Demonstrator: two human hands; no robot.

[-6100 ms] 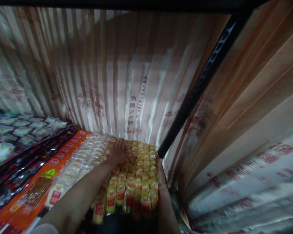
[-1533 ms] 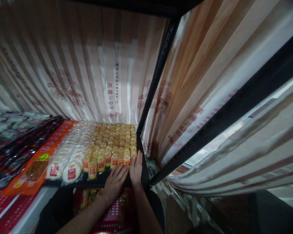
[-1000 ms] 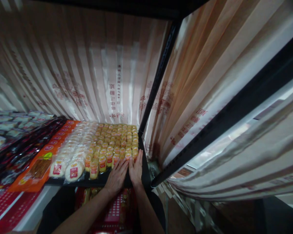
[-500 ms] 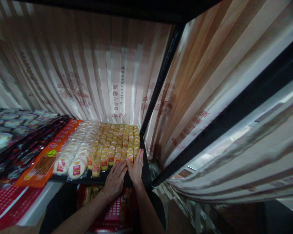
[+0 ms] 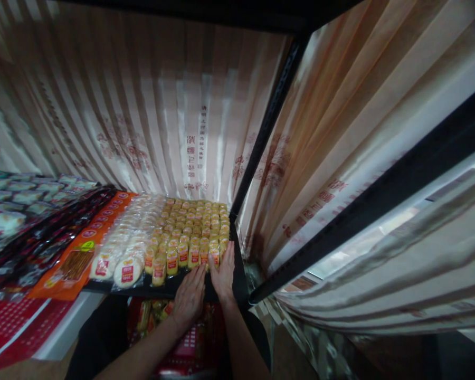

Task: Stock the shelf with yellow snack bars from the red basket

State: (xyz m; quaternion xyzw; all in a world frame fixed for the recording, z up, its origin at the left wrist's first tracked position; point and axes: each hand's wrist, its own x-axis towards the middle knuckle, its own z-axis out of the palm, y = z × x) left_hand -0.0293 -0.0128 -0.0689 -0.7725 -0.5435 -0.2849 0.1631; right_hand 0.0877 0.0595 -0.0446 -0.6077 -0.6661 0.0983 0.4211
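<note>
Rows of small yellow wrapped snacks (image 5: 193, 224) with red labels stand packed together on a black shelf (image 5: 167, 290). My right hand (image 5: 222, 274) lies along the front right corner of these rows, fingers stretched forward and touching the end packets. Beside it, my left hand (image 5: 190, 298) is held flat, its fingertips at the front edge of the rows. Neither hand visibly grips a packet. Below my forearms, a red basket (image 5: 188, 340) holds more yellow wrapped snacks (image 5: 144, 319), partly hidden by my arms.
Left of the snacks lie clear-wrapped white round crackers (image 5: 129, 272), an orange bag (image 5: 69, 272) of brown sticks, dark shiny packs (image 5: 47, 232) and white packs (image 5: 8, 221). Printed pale curtains (image 5: 162, 105) hang behind and right. A black post (image 5: 267, 124) rises at the shelf's corner.
The view has shifted slightly, moving the shelf a little to the right. My left hand has drawn back slightly from the front packets; my right hand stays against the corner.
</note>
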